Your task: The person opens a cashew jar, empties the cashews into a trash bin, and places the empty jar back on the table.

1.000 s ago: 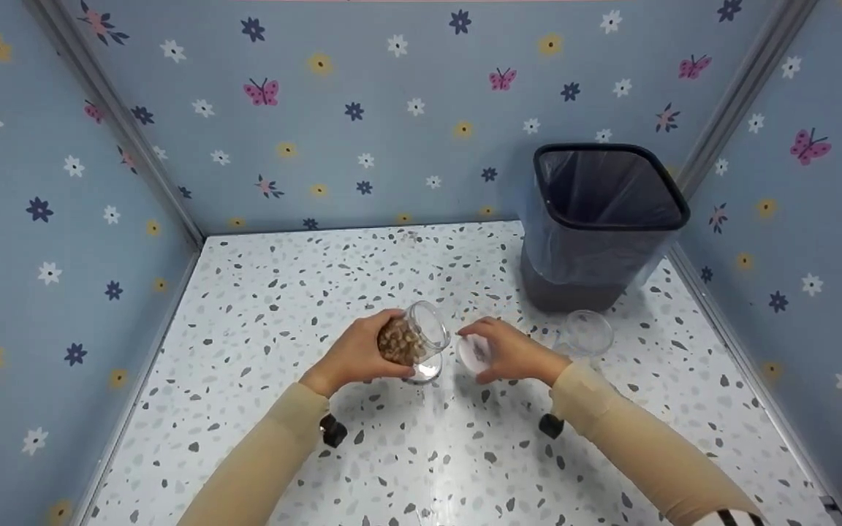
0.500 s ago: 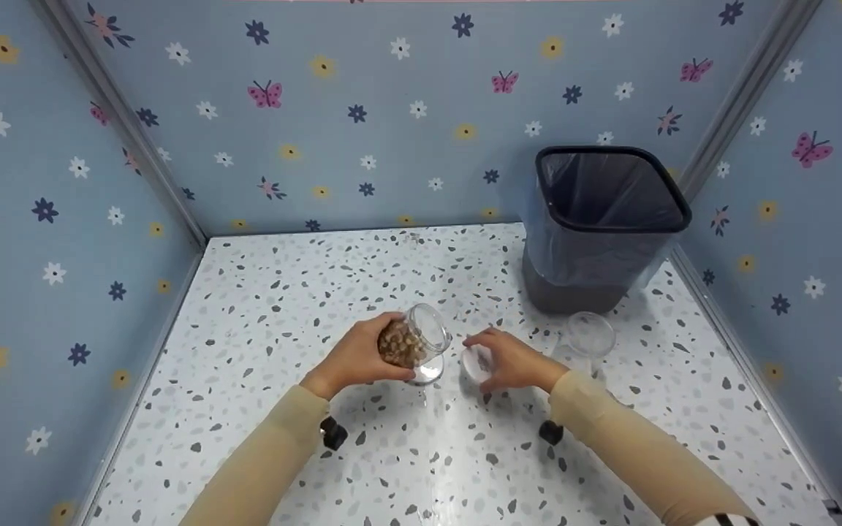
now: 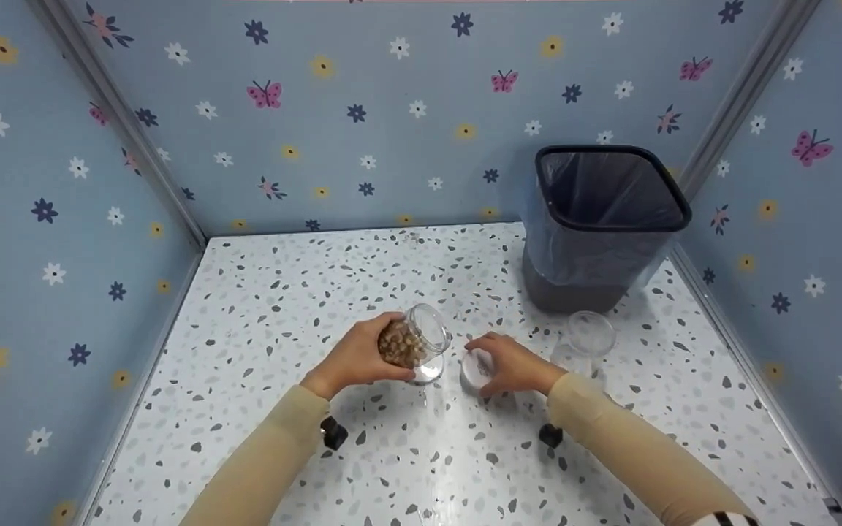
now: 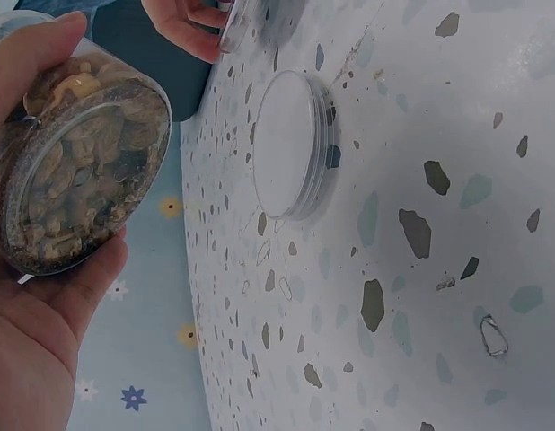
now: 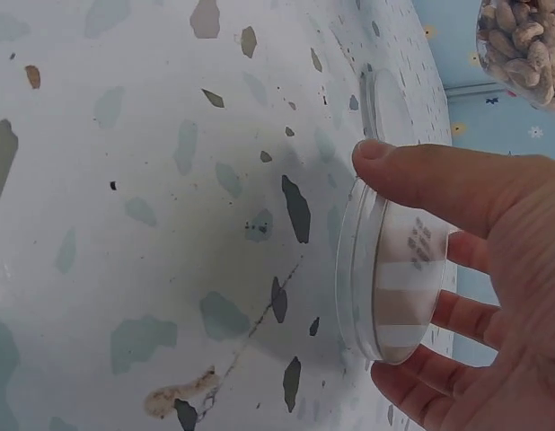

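My left hand [image 3: 354, 356] grips a clear jar [image 3: 428, 329] of brown nuts [image 3: 399, 343], tilted with its mouth to the right. No cover is on the mouth. Below the jar lies a round clear-rimmed lid [image 4: 286, 144], flat on the table. My right hand [image 3: 516, 365] holds a second round lid [image 3: 476, 369], close over the tabletop or on it. In the right wrist view the thumb is at one edge of this lid [image 5: 408, 278] and the fingers are round the opposite edge. A small dotted print shows on its top.
A clear container [image 3: 590, 334], seemingly without contents, stands right of my right hand. Behind it is a dark bin [image 3: 574, 292] with a bag liner and black rim. Patterned blue walls [image 3: 362, 131] enclose the speckled table [image 3: 275, 292] at the back and sides.
My right hand has lowered slightly with the lid, which now sits a little nearer to me. The left hand and the jar of nuts stay in place.
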